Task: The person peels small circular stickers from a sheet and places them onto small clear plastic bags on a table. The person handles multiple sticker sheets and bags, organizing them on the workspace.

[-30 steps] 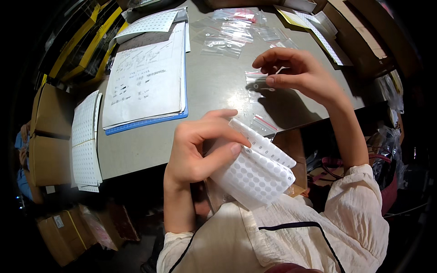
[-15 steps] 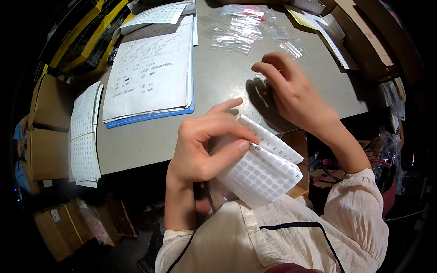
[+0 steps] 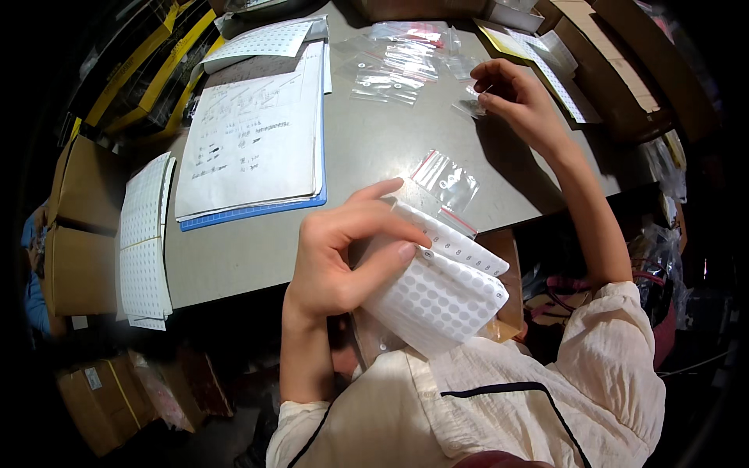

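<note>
My left hand (image 3: 343, 249) is closed on a folded sheet of round stickers (image 3: 449, 300), pinching its upper edge between thumb and forefinger. Pale grey dots cover the near face, while small printed circles run along the fold behind. My right hand (image 3: 519, 97) reaches over the far right of the table, its fingers curled and its thumb against a small clear zip bag (image 3: 470, 104). Just beyond the sticker sheet lies a clear zip bag (image 3: 449, 183) with a red strip and small round stickers. Another red-striped bag (image 3: 459, 221) is partly hidden by the sheet.
Several clear bags (image 3: 398, 70) lie in a loose pile at the back. A blue clipboard (image 3: 257, 216) with written papers rests at the left, beside banded sticker sheets (image 3: 144, 242). Cardboard boxes (image 3: 86, 265) stand at far left; an open carton (image 3: 624, 62) is at back right.
My right hand has moved away and to the right, from near the sticker sheet to the small bags. The stickered bag near the table edge is now uncovered. My left hand keeps its hold.
</note>
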Motion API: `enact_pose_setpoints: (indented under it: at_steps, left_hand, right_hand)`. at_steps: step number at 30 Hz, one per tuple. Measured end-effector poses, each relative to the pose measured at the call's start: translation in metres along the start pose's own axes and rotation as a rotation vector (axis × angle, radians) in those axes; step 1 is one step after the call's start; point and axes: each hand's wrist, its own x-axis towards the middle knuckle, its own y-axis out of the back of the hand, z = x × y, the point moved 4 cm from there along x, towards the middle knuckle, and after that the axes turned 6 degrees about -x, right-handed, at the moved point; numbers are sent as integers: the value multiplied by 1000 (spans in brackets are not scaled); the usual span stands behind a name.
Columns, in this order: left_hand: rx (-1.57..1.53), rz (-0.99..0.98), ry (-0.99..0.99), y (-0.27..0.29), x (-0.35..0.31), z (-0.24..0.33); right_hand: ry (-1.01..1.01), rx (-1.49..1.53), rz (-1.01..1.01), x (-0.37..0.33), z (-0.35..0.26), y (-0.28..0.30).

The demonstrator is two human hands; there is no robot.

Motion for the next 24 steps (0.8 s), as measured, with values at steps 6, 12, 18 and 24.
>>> enact_pose_setpoints:
  at_steps: [6,12,18,24]
  left_hand:
    - [3,-6,14,1,-2,1]
    - [3,-25,39,0,-1,1]
    - [10,30,46,1,1,3]
    - [21,93,35,2,0,1]
  right_hand:
    - [-64,154,-170,-9,-6,-18]
    - [-244,431,-281,-34,-34,-16]
    - [-62,110,59,-41,-33,-8]
    - [44,-101,152,-42,-28,-17]
